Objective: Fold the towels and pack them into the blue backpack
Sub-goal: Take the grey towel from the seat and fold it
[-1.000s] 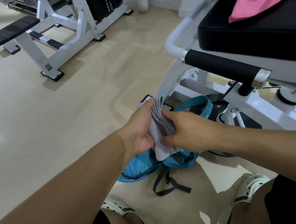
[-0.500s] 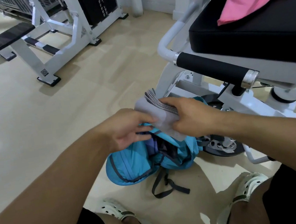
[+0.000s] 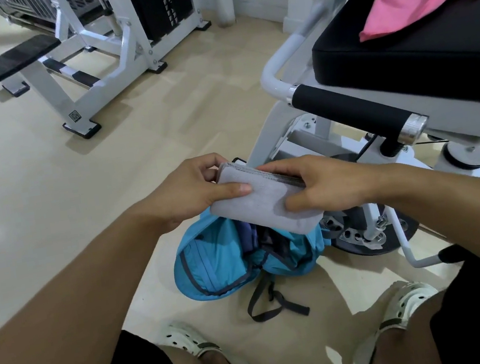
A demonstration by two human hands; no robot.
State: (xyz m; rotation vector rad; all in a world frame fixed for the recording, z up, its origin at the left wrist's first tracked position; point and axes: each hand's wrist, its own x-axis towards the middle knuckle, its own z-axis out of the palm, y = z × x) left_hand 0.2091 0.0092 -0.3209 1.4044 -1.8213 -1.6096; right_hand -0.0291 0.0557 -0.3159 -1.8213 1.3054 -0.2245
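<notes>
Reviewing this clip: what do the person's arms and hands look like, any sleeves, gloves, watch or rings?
Both forearms are bare up to the frame edge, with no sleeves in view. The left hand and right hand wear no gloves, and no watch, wristband or ring shows on either. Fingernails are short and unpainted. No markings show on the arms.

Blue backpack on beige floor

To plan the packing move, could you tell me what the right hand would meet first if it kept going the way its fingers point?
Probably the left hand: the right hand points leftward across the grey towel both grip, though depth is unclear.
</notes>
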